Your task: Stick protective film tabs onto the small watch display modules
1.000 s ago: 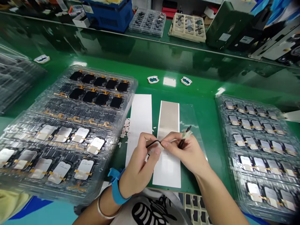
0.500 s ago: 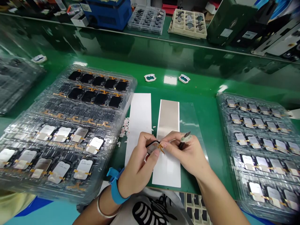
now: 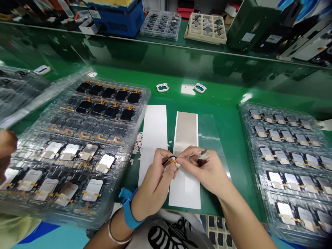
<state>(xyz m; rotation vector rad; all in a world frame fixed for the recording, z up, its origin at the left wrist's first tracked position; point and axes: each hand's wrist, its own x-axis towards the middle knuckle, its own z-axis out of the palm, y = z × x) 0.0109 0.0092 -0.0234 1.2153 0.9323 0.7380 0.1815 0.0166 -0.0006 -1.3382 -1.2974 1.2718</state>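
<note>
Over the strip of paper, my left hand [image 3: 155, 185] is closed around a small display module [image 3: 172, 159] with a black edge and an orange flex cable. Its thumb and fingers grip the sides and cover most of it. My right hand [image 3: 209, 169] pinches at the module's right edge, by the flex cable. Tucked in the same hand is a slim tool [image 3: 203, 154] with a dark tip and a pale wrapping; its kind I cannot make out. Below lies a white-edged strip with a grey-beige upper part [image 3: 187, 128].
Left is a clear tray [image 3: 144, 114] of display modules, some black side up, others silver. Another such tray [image 3: 245, 138] stands right. A white strip [image 3: 155, 128] and pink-white scraps [image 3: 137, 143] lie between. At far left is another person's hand [image 3: 6, 148].
The flex cable, which hung loose and downward, now lies folded against the module between my fingers. Another person's hand and a tilted clear plastic sheet have appeared at the left.
</note>
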